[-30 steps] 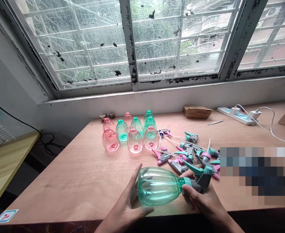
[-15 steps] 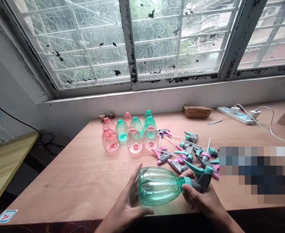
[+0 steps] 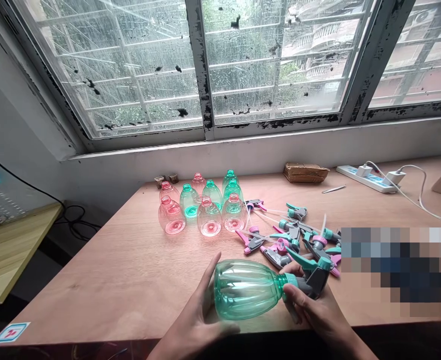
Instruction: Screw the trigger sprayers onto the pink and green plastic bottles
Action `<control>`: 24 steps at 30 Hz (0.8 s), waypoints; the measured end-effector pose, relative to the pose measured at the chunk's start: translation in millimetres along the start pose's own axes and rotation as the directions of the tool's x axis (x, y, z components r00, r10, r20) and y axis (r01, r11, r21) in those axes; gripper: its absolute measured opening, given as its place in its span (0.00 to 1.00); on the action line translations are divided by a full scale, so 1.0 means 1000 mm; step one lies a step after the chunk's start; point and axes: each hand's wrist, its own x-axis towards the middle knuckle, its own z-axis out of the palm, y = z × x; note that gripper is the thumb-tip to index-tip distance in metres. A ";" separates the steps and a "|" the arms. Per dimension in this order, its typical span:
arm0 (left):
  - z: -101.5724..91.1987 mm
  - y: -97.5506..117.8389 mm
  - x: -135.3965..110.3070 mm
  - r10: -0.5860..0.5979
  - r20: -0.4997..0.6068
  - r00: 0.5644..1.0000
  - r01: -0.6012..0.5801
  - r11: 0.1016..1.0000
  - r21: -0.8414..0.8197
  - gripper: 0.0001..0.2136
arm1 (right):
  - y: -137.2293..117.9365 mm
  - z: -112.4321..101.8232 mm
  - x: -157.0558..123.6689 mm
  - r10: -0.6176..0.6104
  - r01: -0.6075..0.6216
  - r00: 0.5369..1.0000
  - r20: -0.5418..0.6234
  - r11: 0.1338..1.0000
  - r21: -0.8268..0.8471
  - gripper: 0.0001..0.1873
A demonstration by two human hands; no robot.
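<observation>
Green plastic is glinting: the spray bottle [image 3: 248, 290] is lying sideways over the table [image 3: 111, 285]. The right hand [image 3: 320, 310] is gripping its collar [image 3: 290, 280] between thumb and fingers; the left hand [image 3: 193, 315] is curving round its base [image 3: 222, 290], contact unclear. A corner label [image 3: 10, 333] is bearing a red mark too small to read. Loose spray heads [image 3: 293, 234] are crowding beyond, beside standing bottles [image 3: 208, 220].

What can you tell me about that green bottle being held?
The green bottle is see-through, looks like plastic, and has a rounded, ribbed body. A grey spray head with a teal collar and trigger sits at its neck. It is held sideways, base leftward, near the front of the table. The right hand grips around the collar; the left hand curves around the base, contact unclear.
</observation>
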 end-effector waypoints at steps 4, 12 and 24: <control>-0.003 0.000 -0.001 -0.034 -0.007 0.999 0.034 0.999 -0.031 0.51 | 0.000 0.000 0.000 0.003 -0.003 1.000 0.001 1.000 -0.026 0.18; -0.001 0.001 -0.001 0.020 -0.046 0.999 -0.013 0.989 0.145 0.48 | -0.001 0.000 0.000 0.006 -0.006 1.000 -0.010 0.999 -0.032 0.18; -0.001 0.002 -0.001 0.010 -0.040 0.999 -0.008 0.998 0.070 0.46 | -0.002 0.001 0.000 0.025 -0.026 1.000 -0.017 0.999 -0.036 0.19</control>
